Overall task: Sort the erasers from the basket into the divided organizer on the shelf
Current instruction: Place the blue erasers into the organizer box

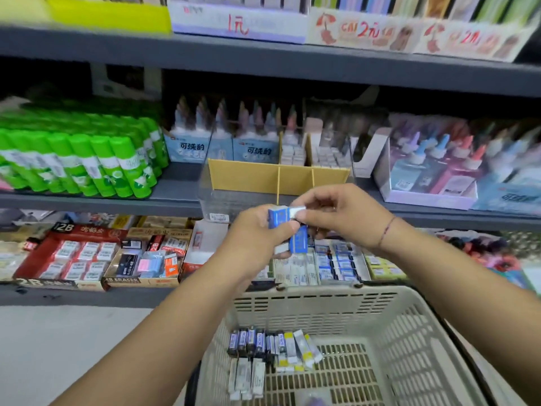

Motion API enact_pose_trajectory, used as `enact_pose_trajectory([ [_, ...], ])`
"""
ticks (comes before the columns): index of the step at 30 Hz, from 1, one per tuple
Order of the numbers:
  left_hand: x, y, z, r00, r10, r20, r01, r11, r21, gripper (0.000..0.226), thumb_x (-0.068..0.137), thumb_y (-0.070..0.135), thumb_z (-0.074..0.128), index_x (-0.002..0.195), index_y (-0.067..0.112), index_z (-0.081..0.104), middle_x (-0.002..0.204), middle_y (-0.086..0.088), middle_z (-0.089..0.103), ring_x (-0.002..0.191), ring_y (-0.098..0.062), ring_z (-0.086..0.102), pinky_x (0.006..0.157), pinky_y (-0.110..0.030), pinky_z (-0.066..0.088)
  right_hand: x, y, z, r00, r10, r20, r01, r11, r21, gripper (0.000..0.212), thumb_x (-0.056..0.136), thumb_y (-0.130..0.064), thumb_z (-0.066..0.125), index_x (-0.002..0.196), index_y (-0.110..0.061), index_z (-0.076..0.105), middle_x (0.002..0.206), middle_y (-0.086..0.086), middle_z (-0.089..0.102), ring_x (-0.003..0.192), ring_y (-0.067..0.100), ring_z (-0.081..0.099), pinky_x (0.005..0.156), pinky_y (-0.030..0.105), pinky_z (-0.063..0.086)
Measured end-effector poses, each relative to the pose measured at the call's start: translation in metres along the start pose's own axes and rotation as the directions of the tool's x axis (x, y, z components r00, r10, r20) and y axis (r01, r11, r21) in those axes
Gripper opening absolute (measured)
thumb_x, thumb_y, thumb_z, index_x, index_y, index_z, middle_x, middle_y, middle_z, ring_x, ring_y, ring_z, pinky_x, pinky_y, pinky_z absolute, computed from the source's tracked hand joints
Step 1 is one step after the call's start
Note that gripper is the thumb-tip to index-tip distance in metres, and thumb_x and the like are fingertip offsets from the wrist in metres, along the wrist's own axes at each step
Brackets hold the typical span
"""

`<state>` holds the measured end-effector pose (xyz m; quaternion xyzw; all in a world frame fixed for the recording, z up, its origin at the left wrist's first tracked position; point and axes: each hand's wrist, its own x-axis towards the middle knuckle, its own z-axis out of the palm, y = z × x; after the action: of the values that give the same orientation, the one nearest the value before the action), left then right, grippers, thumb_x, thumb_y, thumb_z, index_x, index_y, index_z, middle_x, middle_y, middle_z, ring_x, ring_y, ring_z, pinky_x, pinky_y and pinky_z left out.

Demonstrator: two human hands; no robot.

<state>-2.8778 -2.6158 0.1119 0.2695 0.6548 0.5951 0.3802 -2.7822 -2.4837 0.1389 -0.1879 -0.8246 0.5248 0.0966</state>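
Observation:
My left hand grips a small stack of blue-sleeved white erasers in front of the middle shelf. My right hand pinches the top eraser of that stack at its white end. Just behind the hands stands the clear organizer with yellow cardboard dividers; its compartments look empty from here. Below, the beige plastic basket holds several erasers: dark-sleeved, yellow-and-white and plain white ones, lying in rows at its left side.
Green glue sticks fill the middle shelf's left part, glue bottle boxes its right. The lower shelf carries red 2B eraser boxes and more eraser trays. Notebook displays sit on the top shelf.

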Motion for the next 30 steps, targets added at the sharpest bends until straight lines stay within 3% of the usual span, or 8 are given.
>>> enact_pose_trajectory([
  [4, 0.008, 0.014, -0.010, 0.996, 0.016, -0.089, -0.027, 0.992, -0.121, 0.011, 0.093, 0.006, 0.057, 0.102, 0.011, 0.052, 0.096, -0.010, 0.069, 0.077, -0.017, 0.068, 0.070, -0.032, 0.058, 0.037, -0.024, -0.026, 0.999, -0.050, 0.000, 0.050, 0.999, -0.018, 0.001, 0.085, -0.001, 0.064, 0.086, 0.000, 0.065, 0.061, 0.003, 0.065, 0.050, 0.007, 0.058, 0.056, 0.020, 0.054],
  [8, 0.015, 0.019, -0.029, 0.982, 0.022, -0.188, -0.055, 0.984, -0.172, 0.025, 0.096, 0.010, 0.054, 0.117, 0.000, 0.046, 0.101, -0.015, 0.070, 0.089, -0.024, 0.070, 0.067, -0.026, 0.059, 0.088, -0.031, -0.059, 0.962, -0.036, -0.269, 0.051, 0.997, 0.052, 0.004, 0.088, 0.000, 0.062, 0.092, 0.000, 0.061, 0.054, -0.004, 0.065, 0.045, 0.005, 0.059, 0.049, 0.015, 0.052],
  [10, 0.018, 0.016, -0.034, 0.977, 0.014, -0.215, -0.046, 0.988, -0.148, 0.027, 0.098, 0.012, 0.052, 0.119, -0.003, 0.048, 0.100, -0.013, 0.071, 0.090, -0.022, 0.071, 0.067, -0.023, 0.059, 0.112, -0.024, -0.065, 0.931, 0.002, -0.365, -0.004, 1.000, -0.005, 0.016, 0.086, 0.000, 0.065, 0.101, 0.003, 0.063, 0.062, -0.002, 0.063, 0.046, 0.003, 0.058, 0.050, 0.016, 0.053],
  [13, 0.023, 0.013, -0.035, 0.971, -0.029, -0.236, -0.001, 0.992, -0.127, 0.028, 0.097, 0.011, 0.051, 0.123, -0.002, 0.049, 0.103, -0.007, 0.071, 0.091, -0.014, 0.070, 0.072, -0.020, 0.057, 0.134, -0.016, -0.060, 0.949, 0.039, -0.313, -0.078, 0.991, -0.113, 0.010, 0.082, 0.001, 0.069, 0.082, -0.008, 0.064, 0.064, -0.003, 0.060, 0.056, 0.009, 0.056, 0.067, 0.029, 0.057],
  [15, 0.025, 0.013, -0.035, 0.968, -0.057, -0.245, 0.022, 0.989, -0.147, 0.027, 0.095, 0.009, 0.054, 0.121, 0.004, 0.048, 0.109, -0.008, 0.068, 0.094, -0.013, 0.069, 0.076, -0.022, 0.056, 0.140, -0.015, -0.055, 0.957, 0.061, -0.283, -0.093, 0.991, -0.099, 0.017, 0.081, 0.002, 0.069, 0.076, -0.011, 0.059, 0.057, -0.004, 0.058, 0.054, 0.012, 0.055, 0.063, 0.027, 0.057],
  [19, 0.023, 0.016, -0.033, 0.964, -0.076, -0.254, 0.032, 0.984, -0.174, 0.014, 0.094, 0.010, 0.056, 0.103, 0.016, 0.047, 0.111, -0.007, 0.066, 0.096, -0.015, 0.067, 0.074, -0.022, 0.053, 0.140, -0.022, -0.055, 0.972, 0.024, -0.233, -0.066, 0.983, -0.174, 0.013, 0.080, -0.001, 0.072, 0.084, -0.009, 0.061, 0.064, 0.001, 0.061, 0.048, 0.010, 0.058, 0.066, 0.028, 0.057],
  [25, 0.024, 0.016, -0.032, 0.964, -0.078, -0.255, 0.030, 0.982, -0.187, 0.009, 0.093, 0.010, 0.058, 0.100, 0.015, 0.054, 0.111, -0.008, 0.066, 0.096, -0.017, 0.067, 0.075, -0.024, 0.054, 0.137, -0.013, -0.050, 0.978, -0.067, -0.197, -0.024, 0.905, -0.426, 0.015, 0.079, -0.009, 0.075, 0.079, -0.018, 0.063, 0.081, 0.004, 0.067, 0.073, 0.022, 0.066, 0.073, 0.033, 0.059],
  [30, 0.021, 0.017, -0.031, 0.968, -0.035, -0.250, -0.002, 0.989, -0.146, 0.011, 0.097, 0.013, 0.053, 0.091, 0.019, 0.061, 0.104, -0.010, 0.066, 0.099, -0.021, 0.066, 0.079, -0.026, 0.055, 0.136, 0.001, -0.040, 0.967, -0.148, -0.209, 0.002, 0.820, -0.572, 0.015, 0.079, -0.019, 0.075, 0.087, -0.021, 0.063, 0.090, 0.002, 0.067, 0.087, 0.020, 0.063, 0.078, 0.021, 0.049],
])
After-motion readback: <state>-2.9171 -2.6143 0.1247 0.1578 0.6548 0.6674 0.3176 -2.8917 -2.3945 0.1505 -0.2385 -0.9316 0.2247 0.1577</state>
